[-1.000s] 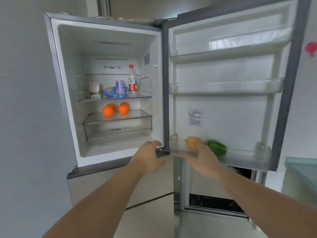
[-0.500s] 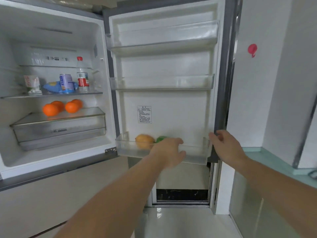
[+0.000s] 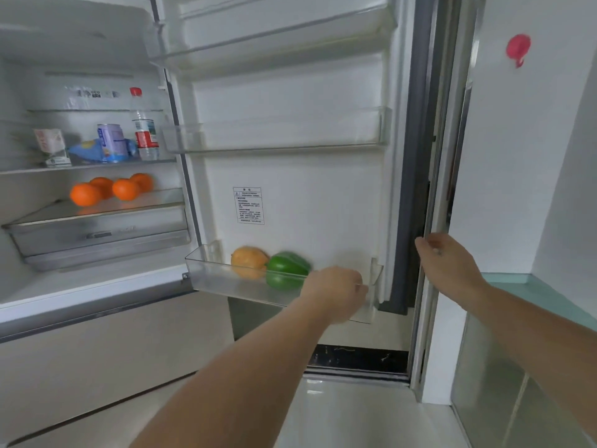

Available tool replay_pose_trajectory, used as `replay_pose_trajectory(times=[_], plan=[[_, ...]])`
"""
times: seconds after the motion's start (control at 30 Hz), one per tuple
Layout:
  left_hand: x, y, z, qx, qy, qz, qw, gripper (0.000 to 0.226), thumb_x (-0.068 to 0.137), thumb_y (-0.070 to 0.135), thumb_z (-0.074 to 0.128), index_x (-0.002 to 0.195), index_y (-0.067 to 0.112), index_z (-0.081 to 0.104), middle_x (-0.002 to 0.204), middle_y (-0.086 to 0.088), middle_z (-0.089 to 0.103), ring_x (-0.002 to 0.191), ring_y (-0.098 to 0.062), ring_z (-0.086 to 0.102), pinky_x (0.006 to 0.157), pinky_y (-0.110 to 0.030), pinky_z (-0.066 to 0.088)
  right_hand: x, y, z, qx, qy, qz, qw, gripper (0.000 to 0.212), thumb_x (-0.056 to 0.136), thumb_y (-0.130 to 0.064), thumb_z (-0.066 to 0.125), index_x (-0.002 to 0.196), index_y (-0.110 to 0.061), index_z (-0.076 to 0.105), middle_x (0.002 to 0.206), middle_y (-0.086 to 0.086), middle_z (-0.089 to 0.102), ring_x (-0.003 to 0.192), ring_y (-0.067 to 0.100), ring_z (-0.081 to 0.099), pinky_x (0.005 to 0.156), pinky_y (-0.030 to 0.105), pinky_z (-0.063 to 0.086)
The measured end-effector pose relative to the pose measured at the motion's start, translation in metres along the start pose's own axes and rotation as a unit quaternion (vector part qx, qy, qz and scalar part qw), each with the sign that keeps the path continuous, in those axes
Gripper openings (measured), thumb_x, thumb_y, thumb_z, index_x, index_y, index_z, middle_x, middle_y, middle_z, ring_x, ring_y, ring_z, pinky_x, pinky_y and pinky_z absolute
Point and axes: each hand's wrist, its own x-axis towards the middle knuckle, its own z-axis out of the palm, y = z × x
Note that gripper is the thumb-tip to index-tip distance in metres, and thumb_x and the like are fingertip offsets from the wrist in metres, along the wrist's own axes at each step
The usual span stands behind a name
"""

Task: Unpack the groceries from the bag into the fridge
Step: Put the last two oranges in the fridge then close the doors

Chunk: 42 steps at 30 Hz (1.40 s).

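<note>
The fridge door (image 3: 290,195) stands open. Its lowest door bin (image 3: 206,276) holds a yellow-orange pepper (image 3: 248,261) and a green bell pepper (image 3: 286,270). My left hand (image 3: 336,294) is curled in front of that bin's right end, just right of the green pepper, with nothing visible in it. My right hand (image 3: 445,266) is at the door's outer edge, fingers hooked around it. Inside the fridge, several oranges (image 3: 103,190) lie on the crisper cover. A bottle (image 3: 143,130), a can (image 3: 111,142), a carton (image 3: 51,147) and a blue packet (image 3: 84,150) stand on the shelf above. The bag is out of view.
Two upper door bins (image 3: 274,134) hold nothing. A red hook (image 3: 518,48) sticks to the white wall right of the door. A teal counter (image 3: 523,279) with a cabinet below lies at the right. Closed lower fridge drawers (image 3: 97,367) are at the bottom left.
The view has swung right and closer to the door. My left hand moved from the fridge's bottom lip to the door bin's right end. My right hand went from the bin to the door's outer edge.
</note>
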Motion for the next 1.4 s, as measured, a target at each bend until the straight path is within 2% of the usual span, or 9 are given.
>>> replay_pose_trajectory(times=[0.17,0.23,0.33,0.43,0.57,0.8,0.97,1.17,1.4], plan=[[-0.017,-0.005,-0.003,-0.029,0.009,0.000,1.000,0.044,0.098,0.050,0.037,0.109,0.020,0.067,0.105,-0.003,0.071,0.096,-0.025,0.064,0.082,-0.037,0.054,0.006,-0.003,0.011,0.004,0.032,0.014,0.999,0.039,0.103,-0.028,0.030,0.132,-0.006,0.045,0.126,0.018,0.056,0.105,0.032,0.053,0.095,0.041,0.040],[-0.029,-0.013,-0.004,-0.047,0.011,0.000,0.999,0.047,0.096,0.057,0.038,0.108,0.023,0.069,0.105,0.000,0.072,0.096,-0.022,0.065,0.082,-0.038,0.055,0.001,-0.008,0.011,0.040,0.060,0.025,0.997,0.041,0.104,-0.025,0.029,0.137,-0.004,0.040,0.134,0.019,0.051,0.116,0.034,0.051,0.097,0.040,0.039],[-0.055,-0.028,-0.009,-0.075,0.019,0.005,0.997,0.050,0.092,0.061,0.040,0.101,0.023,0.071,0.100,0.004,0.073,0.093,-0.018,0.067,0.082,-0.037,0.055,-0.013,-0.019,0.010,0.095,0.089,0.029,0.991,0.042,0.104,-0.026,0.025,0.136,-0.004,0.040,0.132,0.019,0.051,0.112,0.033,0.051,0.088,0.035,0.037],[-0.087,-0.042,-0.015,-0.093,0.024,0.002,0.995,0.053,0.089,0.064,0.040,0.094,0.022,0.072,0.094,0.003,0.074,0.089,-0.017,0.068,0.080,-0.037,0.056,-0.035,-0.035,0.010,0.120,0.077,0.046,0.989,0.047,0.104,-0.032,0.021,0.138,-0.005,0.041,0.133,0.017,0.051,0.121,0.033,0.048,0.096,0.037,0.036],[-0.137,-0.058,-0.031,-0.109,0.050,-0.001,0.993,0.037,0.091,0.051,0.050,0.094,0.021,0.072,0.097,0.006,0.073,0.093,-0.014,0.066,0.082,-0.033,0.054,-0.079,-0.051,0.011,0.104,0.072,0.011,0.992,0.044,0.103,-0.034,0.026,0.127,-0.005,0.050,0.109,0.011,0.054,0.098,0.025,0.049,0.088,0.036,0.037],[-0.224,-0.088,-0.065,-0.085,0.070,-0.049,0.993,0.020,0.091,0.027,0.054,0.097,0.020,0.071,0.101,0.003,0.071,0.093,-0.020,0.064,0.083,-0.037,0.054,-0.166,-0.084,0.027,0.088,0.067,-0.090,0.990,0.034,0.100,-0.037,0.038,0.111,-0.009,0.055,0.093,0.007,0.057,0.085,0.023,0.051,0.078,0.030,0.036],[-0.275,-0.090,-0.087,-0.132,0.141,-0.066,0.979,0.021,0.090,0.025,0.056,0.107,0.022,0.067,0.105,0.005,0.065,0.097,-0.017,0.061,0.087,-0.034,0.052,-0.211,-0.112,0.051,0.105,0.053,-0.153,0.981,0.028,0.096,-0.034,0.050,0.092,-0.008,0.059,0.077,0.010,0.061,0.074,0.022,0.058,0.066,0.029,0.041],[-0.322,-0.091,-0.120,-0.173,0.308,-0.070,0.933,0.018,0.085,0.019,0.058,0.099,0.020,0.069,0.097,0.006,0.068,0.094,-0.014,0.059,0.083,-0.029,0.050,-0.261,-0.167,0.093,0.137,-0.011,-0.216,0.967,0.026,0.087,-0.030,0.065,0.080,-0.006,0.060,0.071,0.011,0.064,0.070,0.026,0.060,0.061,0.028,0.041],[-0.373,-0.129,-0.150,-0.125,0.392,-0.106,0.905,0.040,0.085,0.018,0.054,0.124,0.016,0.062,0.122,0.000,0.064,0.114,-0.019,0.056,0.096,-0.029,0.046,-0.293,-0.238,0.174,0.189,-0.077,-0.237,0.950,0.036,0.076,-0.035,0.074,0.103,-0.018,0.057,0.093,0.003,0.060,0.078,0.022,0.060,0.071,0.037,0.050]])
